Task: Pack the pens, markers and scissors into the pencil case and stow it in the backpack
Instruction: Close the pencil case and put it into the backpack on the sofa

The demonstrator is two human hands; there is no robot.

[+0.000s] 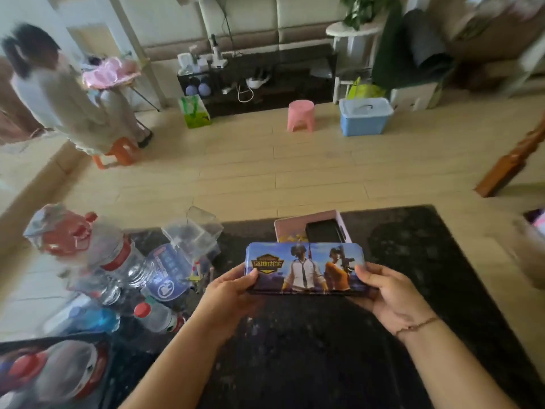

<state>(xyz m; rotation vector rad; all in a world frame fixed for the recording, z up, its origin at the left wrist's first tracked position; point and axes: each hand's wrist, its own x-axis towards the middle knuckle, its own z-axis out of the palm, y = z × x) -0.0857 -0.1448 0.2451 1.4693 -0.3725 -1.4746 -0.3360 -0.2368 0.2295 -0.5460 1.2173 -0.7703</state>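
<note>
2 hands' fingers (250, 274) clamp the pencil case (305, 268) (lid shut).

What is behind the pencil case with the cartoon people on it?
Behind the pencil case sits a pink box with something black inside. The case covers the box's front, so the rest of its contents cannot be seen.

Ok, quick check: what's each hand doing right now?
Left hand: closed on the left end of the pencil case.
Right hand: closed on the case's right end.
</note>
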